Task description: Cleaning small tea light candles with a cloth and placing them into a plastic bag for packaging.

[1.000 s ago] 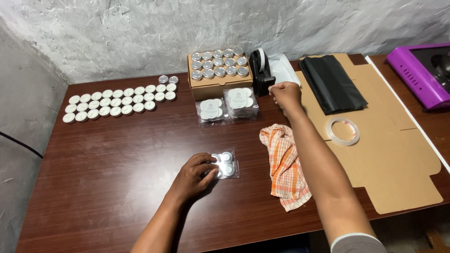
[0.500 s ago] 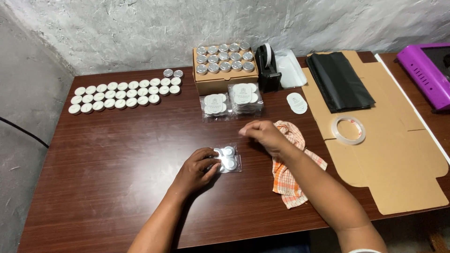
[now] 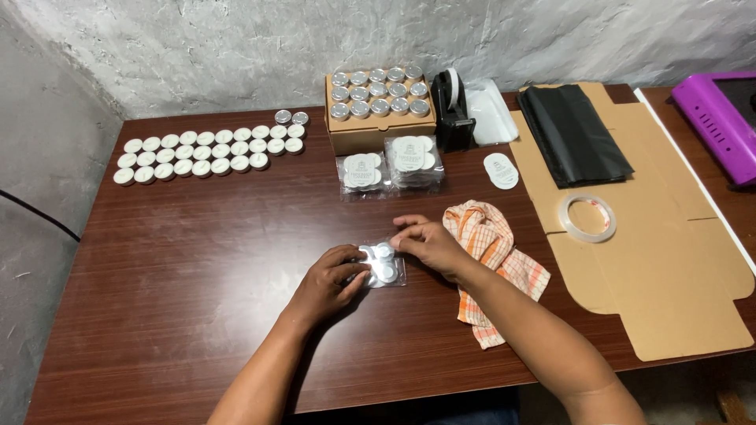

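- The left hand (image 3: 331, 279) presses its fingers down on a small clear plastic packet of white tealight candles (image 3: 382, 264), pinning it flat near the middle of the dark brown wooden table (image 3: 197, 260).
- The right hand (image 3: 429, 242) pinches the packet's upper edge with narrowed fingertips, seemingly to keep the flap closed.
- An orange-and-white checked cloth (image 3: 492, 260) lies just beside that hand.

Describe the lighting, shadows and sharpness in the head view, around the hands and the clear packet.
Head view: soft, even light; only faint shadows under the left hand and right hand on the table. The clear packet of tealights shows small glare spots on its plastic. Focus is sharp at centre; edges bow slightly from the wide lens. No motion blur on either hand.
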